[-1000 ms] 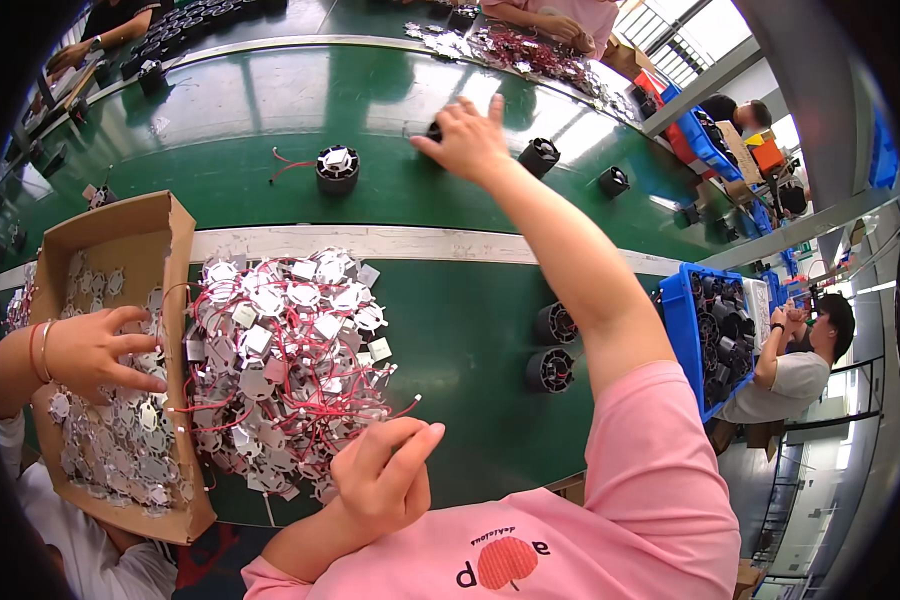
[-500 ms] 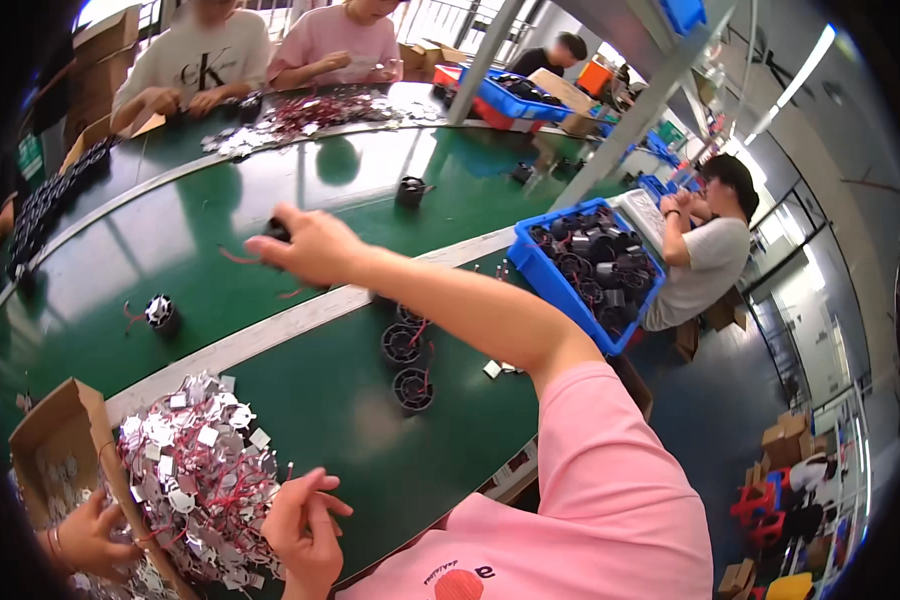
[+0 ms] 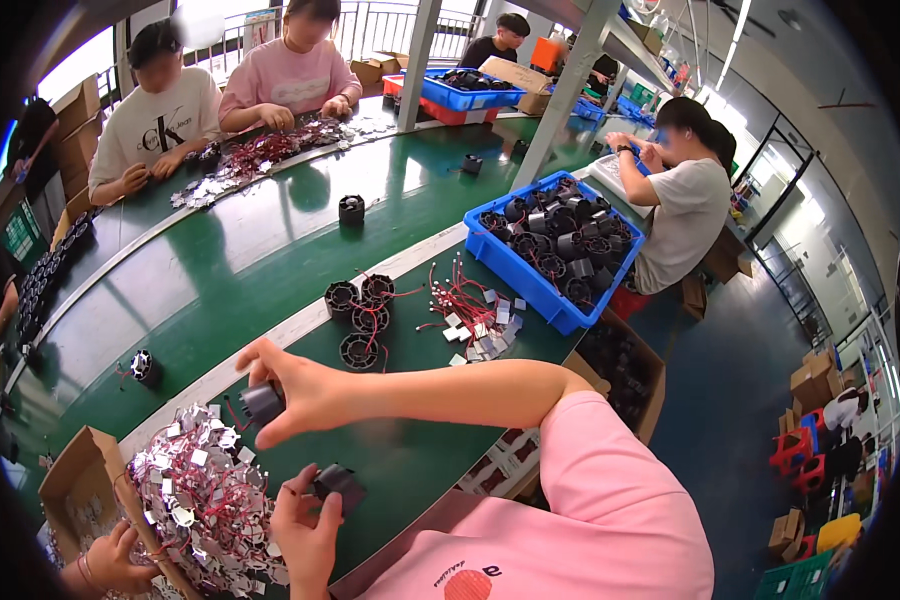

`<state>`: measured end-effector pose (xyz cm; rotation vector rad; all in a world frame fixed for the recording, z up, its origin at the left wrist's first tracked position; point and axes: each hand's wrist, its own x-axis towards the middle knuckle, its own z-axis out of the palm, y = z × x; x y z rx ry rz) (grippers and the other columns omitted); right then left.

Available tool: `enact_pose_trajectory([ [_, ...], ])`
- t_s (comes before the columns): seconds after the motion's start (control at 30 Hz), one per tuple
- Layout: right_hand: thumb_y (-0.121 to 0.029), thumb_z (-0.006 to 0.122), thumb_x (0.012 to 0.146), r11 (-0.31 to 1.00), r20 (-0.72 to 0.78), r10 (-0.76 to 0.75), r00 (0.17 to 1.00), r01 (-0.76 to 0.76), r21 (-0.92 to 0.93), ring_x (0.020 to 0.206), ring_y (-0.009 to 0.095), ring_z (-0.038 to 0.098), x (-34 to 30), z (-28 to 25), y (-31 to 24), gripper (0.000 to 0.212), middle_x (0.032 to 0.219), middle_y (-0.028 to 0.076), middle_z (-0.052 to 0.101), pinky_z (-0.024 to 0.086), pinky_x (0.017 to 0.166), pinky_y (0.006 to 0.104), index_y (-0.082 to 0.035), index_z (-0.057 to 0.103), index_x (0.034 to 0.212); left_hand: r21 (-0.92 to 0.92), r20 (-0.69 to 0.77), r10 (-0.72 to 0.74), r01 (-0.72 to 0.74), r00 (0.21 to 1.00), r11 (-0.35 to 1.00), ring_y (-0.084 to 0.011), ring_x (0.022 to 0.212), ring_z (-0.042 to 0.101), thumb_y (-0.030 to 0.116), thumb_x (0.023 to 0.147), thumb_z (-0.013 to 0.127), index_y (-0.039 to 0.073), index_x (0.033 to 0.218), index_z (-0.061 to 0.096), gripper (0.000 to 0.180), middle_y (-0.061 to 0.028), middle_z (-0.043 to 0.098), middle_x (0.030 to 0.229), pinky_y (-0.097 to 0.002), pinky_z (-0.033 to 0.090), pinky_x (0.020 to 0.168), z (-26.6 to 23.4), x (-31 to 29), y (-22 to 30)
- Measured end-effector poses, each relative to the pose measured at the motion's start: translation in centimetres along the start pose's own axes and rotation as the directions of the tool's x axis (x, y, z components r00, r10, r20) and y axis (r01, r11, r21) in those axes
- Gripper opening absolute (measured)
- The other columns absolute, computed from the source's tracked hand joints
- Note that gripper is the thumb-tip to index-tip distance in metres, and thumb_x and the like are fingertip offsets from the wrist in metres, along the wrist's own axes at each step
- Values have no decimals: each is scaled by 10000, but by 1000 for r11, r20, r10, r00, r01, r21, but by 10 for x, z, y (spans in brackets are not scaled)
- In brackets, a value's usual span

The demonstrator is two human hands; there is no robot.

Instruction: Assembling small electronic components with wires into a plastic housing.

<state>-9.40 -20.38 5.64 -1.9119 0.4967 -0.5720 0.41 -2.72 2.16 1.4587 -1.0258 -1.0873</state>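
Note:
My right hand (image 3: 305, 390) reaches across from the right, thumb and fingers curved round a dark cylindrical fan housing (image 3: 262, 403); a thin red wire shows beside it. Below, near the table's front edge, my left hand (image 3: 308, 525) grips a second dark fan housing (image 3: 340, 487) between thumb and fingers. Both hands are beside a heap of white and silver pieces with red wires (image 3: 200, 490). Beyond my right wrist, several black round fan housings (image 3: 360, 350) stand grouped on the green table (image 3: 410, 440).
A blue crate (image 3: 555, 300) full of black housings stands right. Near it lie loose red wires and white squares (image 3: 480, 325). Single housings sit on the green belt (image 3: 270, 250). A co-worker's hand (image 3: 115, 565) is at a cardboard box (image 3: 85, 460), lower left. Co-workers sit opposite and right.
My right hand has drawn back from over the belt to near my left hand, a dark housing in its grasp. My left hand, earlier seemingly holding nothing, now grips a housing. The view has shifted.

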Motion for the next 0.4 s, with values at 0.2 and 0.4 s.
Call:
enact_pose_trajectory([
  [0.2,-110,795,654,910,77,-61,995,87,-405,879,312,592,20,-11,49,587,1078,139,552,493,807,406,-60,465,1137,687,12,310,-233,951,688,-291,924,550,66,784,644,-22,1124,590,356,-141,558,1057,-356,480,758,5,-5,-11],
  [0.4,-130,762,702,839,182,230,956,-100,-536,991,334,576,19,-18,63,647,1249,133,484,490,849,433,-113,440,1263,726,-1,403,-276,915,630,-321,934,533,131,756,690,-1,1105,597,384,-127,567,1046,-379,443,861,10,4,-25],
])
